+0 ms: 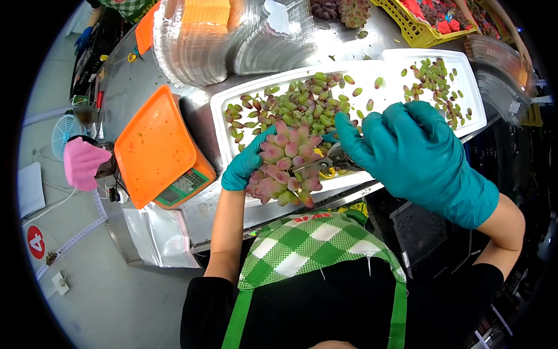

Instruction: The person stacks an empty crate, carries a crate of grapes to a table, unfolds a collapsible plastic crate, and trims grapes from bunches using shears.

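My left hand (247, 166), in a teal glove, is closed around the side of a pink-and-green succulent (285, 152) with plump leaves. The plant is held above the near edge of a white foam tray (220, 110) strewn with loose succulent leaves (317, 102). In my right hand (407, 160), also gloved, is a pair of scissors (306, 166); the metal blades reach in among the plant's leaves. The fingers hide most of the handles. A yellow ring (327, 173) shows just beside the blades, partly covered.
To the left stands an orange weighing scale (157, 145). Stacked clear plastic trays (195, 46) rise behind the foam tray. A second foam tray (474, 87) with leaves lies at the right. A yellow crate (415, 32) and another person's arm (511, 26) are at the back right.
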Demonstrator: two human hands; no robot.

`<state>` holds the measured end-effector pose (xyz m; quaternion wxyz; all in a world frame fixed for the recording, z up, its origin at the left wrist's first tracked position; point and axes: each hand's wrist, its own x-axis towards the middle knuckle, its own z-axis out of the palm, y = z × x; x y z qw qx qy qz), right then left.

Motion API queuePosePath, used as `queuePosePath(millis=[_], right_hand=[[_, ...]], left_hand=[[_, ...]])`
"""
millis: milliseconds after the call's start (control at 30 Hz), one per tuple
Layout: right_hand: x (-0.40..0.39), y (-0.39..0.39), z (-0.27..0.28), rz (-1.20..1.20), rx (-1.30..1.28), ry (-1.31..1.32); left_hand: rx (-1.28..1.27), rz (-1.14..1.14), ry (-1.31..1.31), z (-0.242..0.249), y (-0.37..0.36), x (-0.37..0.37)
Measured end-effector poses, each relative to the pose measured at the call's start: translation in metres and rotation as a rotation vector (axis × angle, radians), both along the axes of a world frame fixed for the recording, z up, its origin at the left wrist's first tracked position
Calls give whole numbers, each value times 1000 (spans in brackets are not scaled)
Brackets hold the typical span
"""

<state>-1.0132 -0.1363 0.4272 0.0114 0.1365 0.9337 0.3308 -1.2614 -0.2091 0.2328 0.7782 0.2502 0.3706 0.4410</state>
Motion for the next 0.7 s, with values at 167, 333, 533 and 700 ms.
queuePosePath(millis=[167,333,533,700], right_hand=[[-8,6,7,105,103,-60],[-8,8,2,134,15,-64],[-10,12,-9,222,-6,-23],[-10,18,-12,178,-57,-53]], left_hand=[[104,-40,-90,-8,3,0],[175,-51,-104,2,6,6],[35,-174,165,31,22,12],[51,-193,243,34,26,19]])
